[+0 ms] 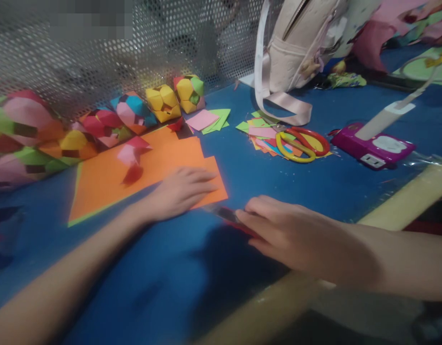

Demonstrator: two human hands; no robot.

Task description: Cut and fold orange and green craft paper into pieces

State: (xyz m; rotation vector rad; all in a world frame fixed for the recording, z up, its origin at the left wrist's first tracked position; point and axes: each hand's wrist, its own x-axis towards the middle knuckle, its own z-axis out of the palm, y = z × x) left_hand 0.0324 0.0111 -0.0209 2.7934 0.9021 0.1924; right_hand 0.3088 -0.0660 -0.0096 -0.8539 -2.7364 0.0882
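My left hand (181, 191) lies flat, fingers stretched out, over the right part of the orange paper sheets (163, 155). A green edge shows beneath the stack at its left. My right hand (274, 227) is closed around a red utility knife (229, 215). Its blade, blurred by motion, points left toward the lower right corner of the orange paper, close to my left fingertips. Whether the blade touches the paper I cannot tell. Small folded pink and red paper pieces (132, 153) rest on the sheets.
Folded paper balls (163, 103) line the perforated metal screen (228, 48). Yellow-and-red scissors (296, 143) lie on colourful paper scraps (262, 132). Beyond are a pale backpack (296, 52) and a purple power adapter (373, 143) with a white plug. The blue table (163, 268) has a yellowish edge.
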